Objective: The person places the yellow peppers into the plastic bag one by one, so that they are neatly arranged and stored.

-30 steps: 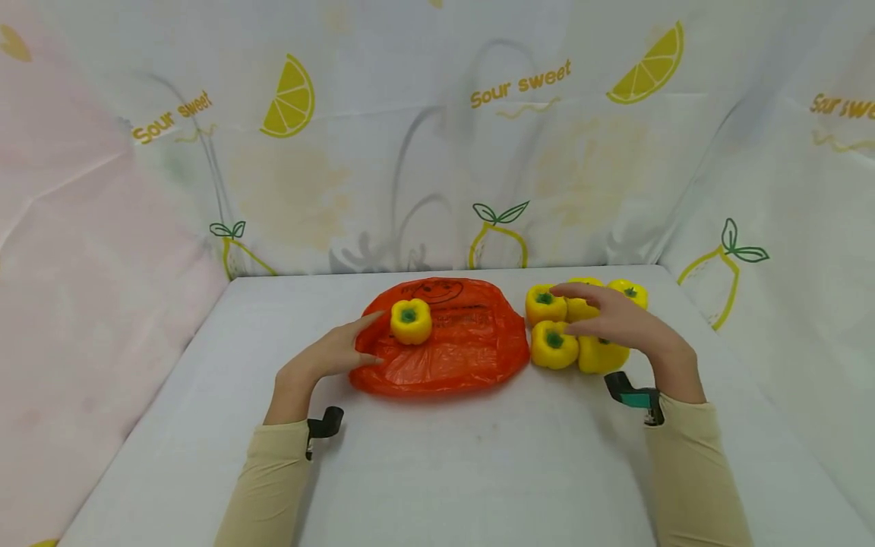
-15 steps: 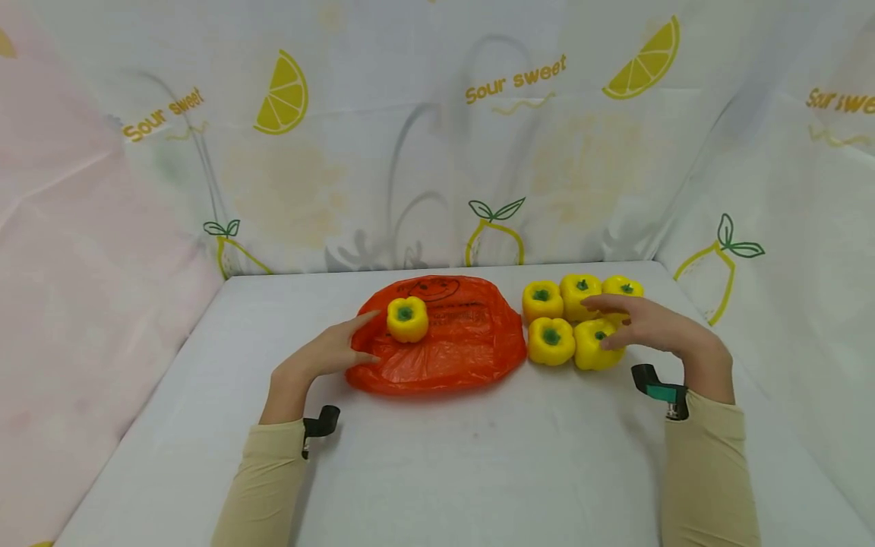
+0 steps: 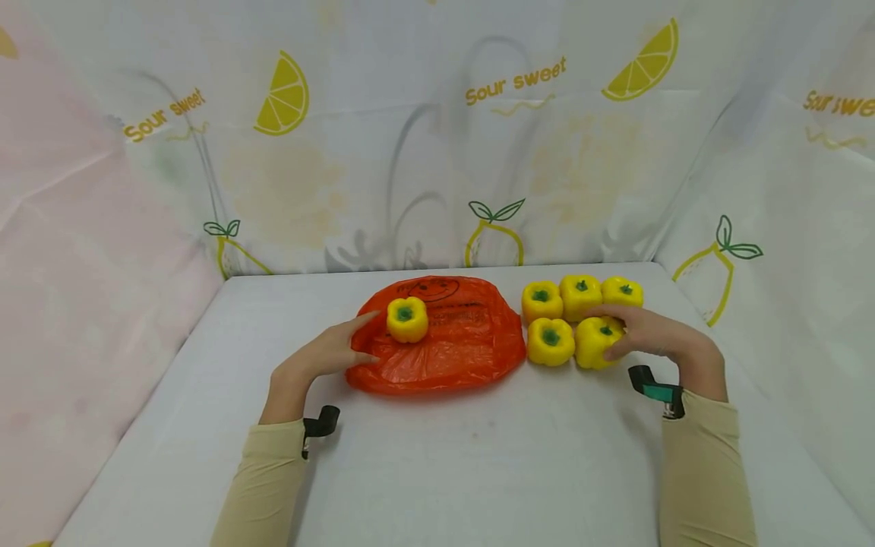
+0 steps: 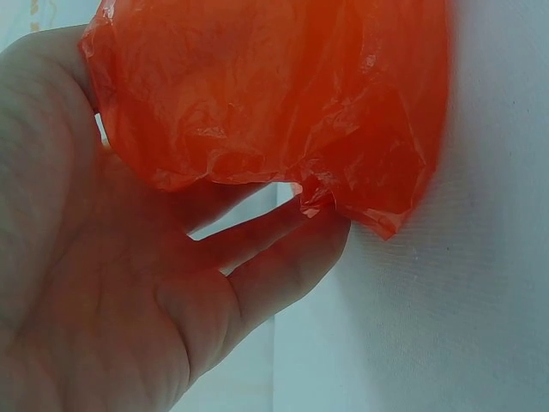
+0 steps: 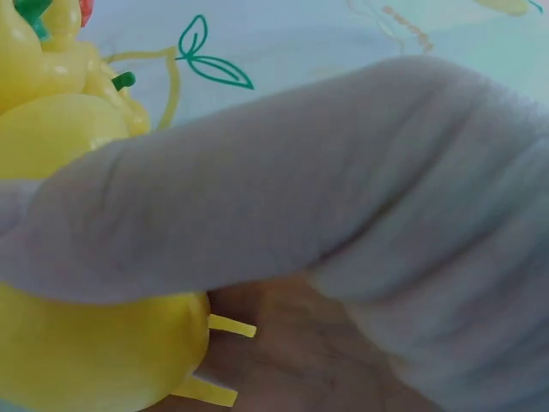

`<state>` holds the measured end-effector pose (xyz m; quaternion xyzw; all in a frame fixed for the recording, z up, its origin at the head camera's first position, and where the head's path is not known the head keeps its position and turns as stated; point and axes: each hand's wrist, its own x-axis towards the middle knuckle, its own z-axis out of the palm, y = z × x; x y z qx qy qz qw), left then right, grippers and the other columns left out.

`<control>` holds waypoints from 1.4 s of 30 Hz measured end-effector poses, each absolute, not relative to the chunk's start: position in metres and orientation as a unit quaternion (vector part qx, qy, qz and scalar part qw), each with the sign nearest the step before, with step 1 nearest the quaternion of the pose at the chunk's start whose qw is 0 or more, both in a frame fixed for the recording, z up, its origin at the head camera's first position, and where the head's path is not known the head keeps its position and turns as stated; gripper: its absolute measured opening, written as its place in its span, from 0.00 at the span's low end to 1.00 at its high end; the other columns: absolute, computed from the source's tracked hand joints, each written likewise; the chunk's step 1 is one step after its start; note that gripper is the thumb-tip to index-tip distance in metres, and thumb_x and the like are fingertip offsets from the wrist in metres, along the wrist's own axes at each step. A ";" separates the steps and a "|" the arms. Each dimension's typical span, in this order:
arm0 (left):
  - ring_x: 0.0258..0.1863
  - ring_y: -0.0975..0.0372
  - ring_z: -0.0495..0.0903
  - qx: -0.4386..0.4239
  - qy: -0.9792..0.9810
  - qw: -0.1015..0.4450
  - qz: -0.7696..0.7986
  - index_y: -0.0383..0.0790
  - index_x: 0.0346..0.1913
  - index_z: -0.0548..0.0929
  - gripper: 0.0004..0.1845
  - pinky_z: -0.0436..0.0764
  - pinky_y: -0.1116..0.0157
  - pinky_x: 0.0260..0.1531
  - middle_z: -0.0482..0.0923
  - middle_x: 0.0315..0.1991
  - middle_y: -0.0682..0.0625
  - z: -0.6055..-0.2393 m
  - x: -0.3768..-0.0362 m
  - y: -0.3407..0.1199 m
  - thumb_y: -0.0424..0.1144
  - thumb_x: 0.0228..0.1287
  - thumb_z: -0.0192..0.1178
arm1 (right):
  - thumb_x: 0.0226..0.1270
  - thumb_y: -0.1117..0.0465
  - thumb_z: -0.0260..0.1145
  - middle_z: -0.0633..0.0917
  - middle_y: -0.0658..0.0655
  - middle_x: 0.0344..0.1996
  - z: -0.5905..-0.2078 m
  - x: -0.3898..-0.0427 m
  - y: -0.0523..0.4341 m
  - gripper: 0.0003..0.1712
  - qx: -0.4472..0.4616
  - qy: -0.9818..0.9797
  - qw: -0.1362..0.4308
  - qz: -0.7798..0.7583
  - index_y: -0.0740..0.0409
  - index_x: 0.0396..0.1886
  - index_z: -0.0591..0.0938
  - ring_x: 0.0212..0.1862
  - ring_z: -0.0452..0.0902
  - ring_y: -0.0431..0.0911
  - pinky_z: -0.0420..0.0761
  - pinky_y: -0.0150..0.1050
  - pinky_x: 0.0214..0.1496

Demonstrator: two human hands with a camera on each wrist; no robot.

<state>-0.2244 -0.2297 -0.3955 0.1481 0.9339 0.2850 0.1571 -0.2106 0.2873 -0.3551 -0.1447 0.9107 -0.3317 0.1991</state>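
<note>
- The right hand curls round the near-right pepper on the table.
- The left hand, fingers straight, rests against the orange bag.
- Lifting carelessly could knock neighbouring peppers rolling.

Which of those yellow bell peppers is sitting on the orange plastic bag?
The lone yellow bell pepper by the left hand; it rests on the orange plastic bag, the other five on the table.

One pepper sat on the bag; five peppers clustered just right of the bag, three behind two.
</note>
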 end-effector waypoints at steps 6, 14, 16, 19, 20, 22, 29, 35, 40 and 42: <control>0.74 0.44 0.60 0.149 0.934 0.155 0.286 0.50 0.79 0.55 0.43 0.60 0.40 0.73 0.59 0.76 0.40 -0.396 -0.225 -0.229 0.47 0.64 0.64 | 0.53 0.56 0.73 0.67 0.67 0.69 -0.346 -0.207 0.287 0.44 -0.120 0.922 0.179 -0.321 0.55 0.71 0.68 0.64 0.64 0.60 0.70 0.58 0.64; 0.74 0.44 0.61 0.151 0.935 0.154 0.280 0.50 0.79 0.55 0.44 0.61 0.40 0.73 0.60 0.76 0.40 -0.397 -0.226 -0.230 0.48 0.63 0.64 | 0.56 0.58 0.72 0.69 0.66 0.65 -0.329 -0.200 0.286 0.40 -0.127 0.928 0.113 -0.330 0.62 0.67 0.66 0.60 0.67 0.56 0.73 0.45 0.60; 0.74 0.44 0.60 0.150 0.935 0.154 0.281 0.50 0.79 0.55 0.44 0.61 0.40 0.73 0.60 0.76 0.40 -0.397 -0.226 -0.230 0.48 0.63 0.65 | 0.57 0.59 0.70 0.72 0.63 0.63 -0.324 -0.197 0.285 0.38 -0.129 0.931 0.094 -0.327 0.59 0.67 0.67 0.57 0.68 0.52 0.73 0.38 0.56; 0.74 0.44 0.60 0.150 0.935 0.154 0.281 0.50 0.79 0.55 0.44 0.61 0.40 0.72 0.60 0.76 0.41 -0.397 -0.226 -0.230 0.48 0.63 0.64 | 0.59 0.59 0.69 0.74 0.61 0.62 -0.318 -0.195 0.282 0.36 -0.128 0.935 0.073 -0.323 0.57 0.68 0.68 0.55 0.68 0.51 0.74 0.37 0.54; 0.74 0.44 0.60 0.150 0.935 0.153 0.281 0.50 0.79 0.55 0.44 0.61 0.41 0.72 0.60 0.76 0.41 -0.396 -0.225 -0.230 0.48 0.63 0.64 | 0.60 0.59 0.68 0.73 0.62 0.62 -0.317 -0.194 0.281 0.37 -0.127 0.935 0.069 -0.324 0.56 0.69 0.67 0.56 0.68 0.52 0.74 0.40 0.55; 0.75 0.44 0.60 0.151 0.934 0.154 0.283 0.50 0.79 0.55 0.44 0.61 0.41 0.73 0.59 0.76 0.40 -0.396 -0.225 -0.230 0.48 0.63 0.64 | 0.61 0.58 0.67 0.70 0.62 0.66 -0.315 -0.195 0.277 0.38 -0.120 0.935 0.062 -0.327 0.54 0.71 0.65 0.58 0.67 0.54 0.73 0.49 0.59; 0.75 0.44 0.60 0.146 0.935 0.155 0.282 0.49 0.79 0.55 0.43 0.60 0.40 0.73 0.59 0.77 0.40 -0.394 -0.224 -0.229 0.47 0.64 0.64 | 0.62 0.59 0.66 0.65 0.64 0.72 -0.318 -0.204 0.253 0.41 -0.114 0.923 0.018 -0.368 0.53 0.74 0.63 0.65 0.62 0.61 0.63 0.64 0.69; 0.75 0.44 0.60 0.145 0.935 0.156 0.283 0.49 0.79 0.55 0.43 0.60 0.40 0.73 0.59 0.77 0.40 -0.396 -0.224 -0.229 0.47 0.64 0.64 | 0.63 0.62 0.67 0.66 0.63 0.70 -0.326 -0.214 0.229 0.39 -0.151 0.902 -0.040 -0.402 0.54 0.73 0.65 0.62 0.65 0.59 0.67 0.61 0.67; 0.74 0.44 0.60 0.145 0.934 0.157 0.286 0.51 0.79 0.55 0.43 0.61 0.39 0.72 0.59 0.77 0.41 -0.397 -0.225 -0.230 0.48 0.64 0.64 | 0.63 0.62 0.67 0.66 0.61 0.69 -0.333 -0.219 0.212 0.38 -0.168 0.897 -0.054 -0.406 0.53 0.72 0.67 0.62 0.65 0.57 0.69 0.61 0.67; 0.74 0.44 0.60 0.147 0.934 0.156 0.285 0.52 0.79 0.55 0.43 0.61 0.39 0.71 0.59 0.77 0.41 -0.397 -0.226 -0.229 0.48 0.64 0.64 | 0.63 0.61 0.68 0.67 0.59 0.69 -0.336 -0.221 0.204 0.38 -0.167 0.897 -0.054 -0.407 0.51 0.72 0.67 0.62 0.65 0.57 0.70 0.61 0.68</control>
